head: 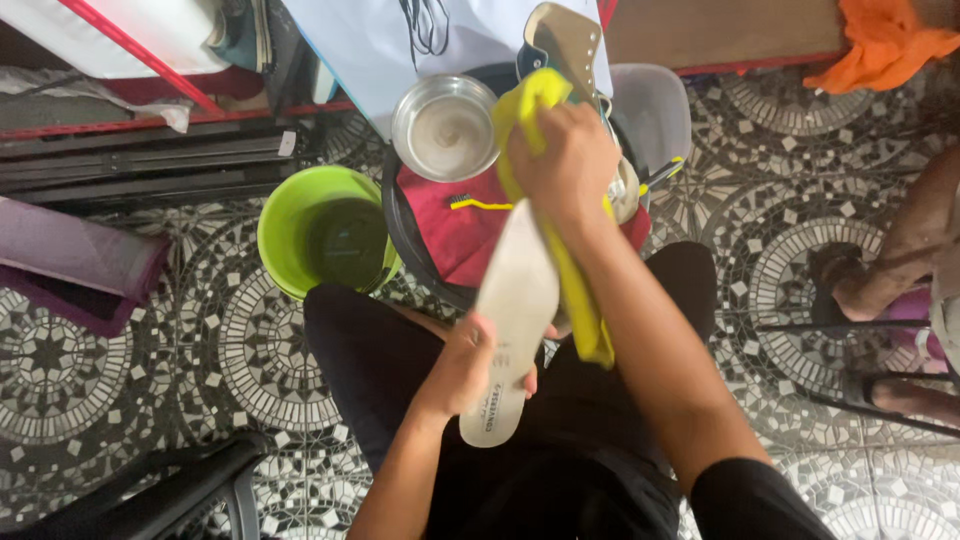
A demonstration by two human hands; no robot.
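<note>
I see my left hand (478, 365) in the lower middle of the frame, its fingers clenched around the near end of a white shoe insole (515, 300). The insole runs up and slightly to the right from that grip, tilted over my lap, which is covered in black fabric. My right hand (562, 165) is above it, at upper centre, fingers closed on a yellow cloth (578, 290) and pressing it against the far end of the insole. The cloth bunches above my knuckles and hangs down along the right edge of the insole, ending in a loose tail beside my forearm.

Behind my right hand sits a black basin (400, 235) with a red cloth (455, 230) inside, and a small yellow brush (480, 204) lies on that cloth. A steel bowl (443, 127) rests at the basin's upper rim, holding something pale. Left of the basin stands a lime-green bucket (322, 230) on the patterned tile floor (120, 350). A shoe (562, 45) shows above my right hand, partly hidden by the cloth. In the upper right corner lies an orange cloth (885, 45). At the right edge another person's bare leg and foot (880, 275) rest on the floor, well apart from my hands.
</note>
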